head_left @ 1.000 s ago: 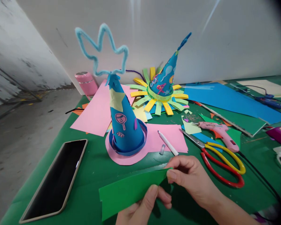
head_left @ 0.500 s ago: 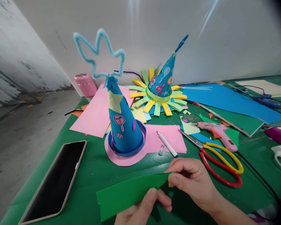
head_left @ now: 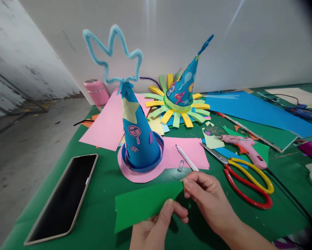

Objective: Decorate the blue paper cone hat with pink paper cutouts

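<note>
A piece of green paper (head_left: 142, 203) is held in the air above the near part of the table. My left hand (head_left: 158, 222) grips its lower edge, thumb on top and fingers beneath. With thumb and fingertips, my right hand (head_left: 208, 194) pinches the paper's upper right corner. Just beyond the paper stands a blue cone hat (head_left: 140, 146) on a round pink brim, topped by a light blue fuzzy wire shape (head_left: 111, 52). A white marker (head_left: 187, 158) and its clear cap (head_left: 180, 166) lie beyond my right hand.
Scissors (head_left: 243, 177) with red and yellow handles lie right of my right hand, near a pink glue gun (head_left: 246, 147). A phone (head_left: 64, 198) lies at left. Farther back are a second cone hat (head_left: 183, 86), a pink bottle (head_left: 96, 93) and blue sheet (head_left: 260, 111).
The green paper has turned its flat face more towards me, and its right end no longer shows two separate edges. My right hand has shifted slightly left and up. The view has shifted a little.
</note>
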Tool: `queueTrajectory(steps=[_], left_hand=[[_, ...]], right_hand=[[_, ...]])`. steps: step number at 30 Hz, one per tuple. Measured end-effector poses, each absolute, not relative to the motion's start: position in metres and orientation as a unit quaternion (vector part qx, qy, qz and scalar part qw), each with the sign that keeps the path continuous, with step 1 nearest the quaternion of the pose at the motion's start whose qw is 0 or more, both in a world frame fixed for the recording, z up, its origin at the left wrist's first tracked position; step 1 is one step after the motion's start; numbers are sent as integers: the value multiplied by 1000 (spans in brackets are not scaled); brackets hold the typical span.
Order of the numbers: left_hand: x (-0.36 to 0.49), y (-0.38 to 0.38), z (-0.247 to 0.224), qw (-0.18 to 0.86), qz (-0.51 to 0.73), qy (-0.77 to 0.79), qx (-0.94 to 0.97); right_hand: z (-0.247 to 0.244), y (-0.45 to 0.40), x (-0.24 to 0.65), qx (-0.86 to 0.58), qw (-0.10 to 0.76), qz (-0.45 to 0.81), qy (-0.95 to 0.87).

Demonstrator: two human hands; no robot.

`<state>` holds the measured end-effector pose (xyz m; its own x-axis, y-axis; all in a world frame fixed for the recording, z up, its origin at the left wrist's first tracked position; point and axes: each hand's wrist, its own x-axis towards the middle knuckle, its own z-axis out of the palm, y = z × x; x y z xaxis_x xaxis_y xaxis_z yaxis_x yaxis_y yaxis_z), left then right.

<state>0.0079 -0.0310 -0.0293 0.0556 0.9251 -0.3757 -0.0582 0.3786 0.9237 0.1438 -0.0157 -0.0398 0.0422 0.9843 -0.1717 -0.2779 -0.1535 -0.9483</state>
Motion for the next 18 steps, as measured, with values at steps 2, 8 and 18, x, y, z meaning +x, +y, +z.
queueTrajectory(steps=[2, 8, 18], left_hand=[[9, -27, -29, 631, 405, 548, 371], [8, -23, -27, 675, 421, 523, 308], [10, -23, -35, 723, 414, 461, 306]], right_hand=[[-40, -16, 142, -501, 533, 581, -357], [-29, -10, 145, -488, 416, 620, -452], [-32, -10, 144, -461, 437, 639, -434]])
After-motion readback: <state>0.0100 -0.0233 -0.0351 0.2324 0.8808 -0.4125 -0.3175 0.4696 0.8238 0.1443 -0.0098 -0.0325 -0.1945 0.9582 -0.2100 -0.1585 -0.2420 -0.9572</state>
